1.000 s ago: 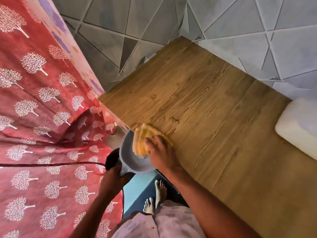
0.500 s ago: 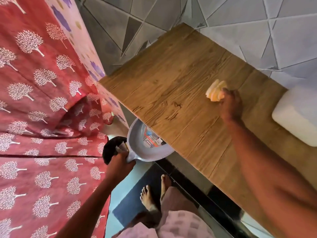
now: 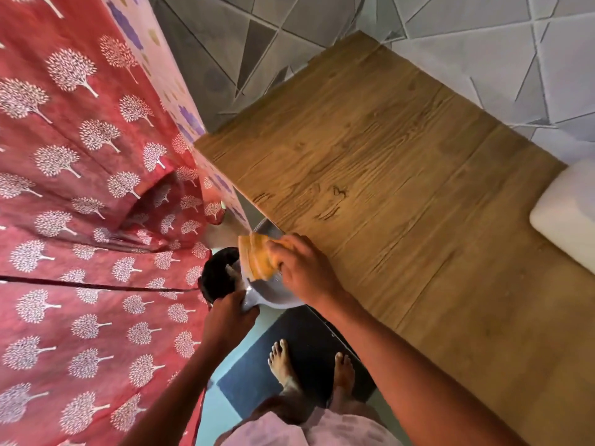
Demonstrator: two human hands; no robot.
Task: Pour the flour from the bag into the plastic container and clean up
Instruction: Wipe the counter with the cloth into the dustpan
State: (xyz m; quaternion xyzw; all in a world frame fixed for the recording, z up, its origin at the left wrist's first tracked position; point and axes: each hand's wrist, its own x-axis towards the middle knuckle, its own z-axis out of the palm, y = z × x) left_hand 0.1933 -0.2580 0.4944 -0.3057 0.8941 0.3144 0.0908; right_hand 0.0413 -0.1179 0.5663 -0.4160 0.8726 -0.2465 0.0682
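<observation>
Gripping a folded yellow-orange cloth (image 3: 257, 259) in the right hand (image 3: 306, 270), fingers curled over it, at the near edge of the wooden worktop (image 3: 402, 194), centre of frame. Cloth overhanging that edge, above a grey dustpan (image 3: 273, 294). Dustpan held just below worktop level, handle clasped in the left hand (image 3: 227, 320), fingers wrapped round. Something black and rounded (image 3: 216, 278) just left of the dustpan, against the left hand; identity unclear. White plastic container (image 3: 566, 214) at the right edge of frame, standing on the worktop, only partly in view, well apart from both hands. Red curtain (image 3: 80, 204) with white tree print filling the left of frame. Grey triangular-patterned wall tiles (image 3: 483, 43) across the top. Bare feet (image 3: 309, 365) on a dark floor mat (image 3: 257, 375), lower centre.
</observation>
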